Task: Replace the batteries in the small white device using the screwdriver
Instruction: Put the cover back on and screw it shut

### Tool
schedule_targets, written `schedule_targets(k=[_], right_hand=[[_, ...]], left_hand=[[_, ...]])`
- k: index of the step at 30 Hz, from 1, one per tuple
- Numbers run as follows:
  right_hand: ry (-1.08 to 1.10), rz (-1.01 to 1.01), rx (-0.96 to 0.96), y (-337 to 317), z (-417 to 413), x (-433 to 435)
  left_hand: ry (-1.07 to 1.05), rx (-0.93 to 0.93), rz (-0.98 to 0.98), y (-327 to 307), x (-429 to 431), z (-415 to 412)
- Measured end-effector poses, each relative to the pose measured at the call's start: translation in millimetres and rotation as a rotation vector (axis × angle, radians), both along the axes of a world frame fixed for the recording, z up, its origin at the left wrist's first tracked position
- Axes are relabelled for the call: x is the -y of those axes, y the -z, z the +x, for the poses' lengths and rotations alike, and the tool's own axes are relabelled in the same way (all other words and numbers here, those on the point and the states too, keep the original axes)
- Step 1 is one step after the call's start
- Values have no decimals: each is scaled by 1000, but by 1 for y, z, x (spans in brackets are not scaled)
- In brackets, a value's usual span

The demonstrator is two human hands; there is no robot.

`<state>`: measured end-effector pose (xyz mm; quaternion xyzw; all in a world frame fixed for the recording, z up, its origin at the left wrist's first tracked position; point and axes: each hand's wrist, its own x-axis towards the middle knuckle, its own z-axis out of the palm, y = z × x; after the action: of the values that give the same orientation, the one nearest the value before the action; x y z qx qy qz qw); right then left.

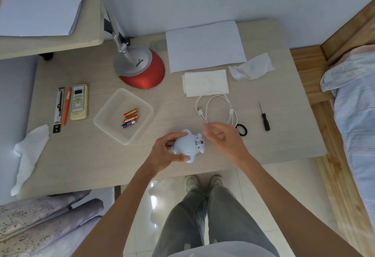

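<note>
L hand (166,149) grips white device (187,145); R hand (221,137) hovers beside.

Grey trousers (227,226); white shoes (191,183); pale top (223,252)

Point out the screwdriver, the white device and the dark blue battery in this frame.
screwdriver (265,122), head view, on its black handle.
white device (185,145), head view, on its rounded shell.
dark blue battery (128,124), head view, on its middle.

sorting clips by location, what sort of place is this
Most likely a bedroom or dorm room, at a small desk: a bed with striped blue bedding in a wooden frame stands at the right, and a lamp and a remote control sit on the desk.
</note>
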<state>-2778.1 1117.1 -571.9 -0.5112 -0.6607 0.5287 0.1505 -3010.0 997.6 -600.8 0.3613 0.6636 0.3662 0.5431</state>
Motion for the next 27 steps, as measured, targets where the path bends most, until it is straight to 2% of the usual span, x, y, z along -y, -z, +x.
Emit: schedule_targets(k=[4, 8, 16, 27], right_hand=[[350, 162, 133, -13, 51, -32], [515, 250, 313, -8, 95, -56], [461, 302, 560, 23, 122, -70], [314, 374, 764, 27, 108, -69]], left_hand=[[-3, 16, 1, 2, 0, 0], [-5, 28, -7, -1, -1, 0], [-11, 35, -18, -5, -2, 0], [-28, 58, -38, -4, -1, 0]])
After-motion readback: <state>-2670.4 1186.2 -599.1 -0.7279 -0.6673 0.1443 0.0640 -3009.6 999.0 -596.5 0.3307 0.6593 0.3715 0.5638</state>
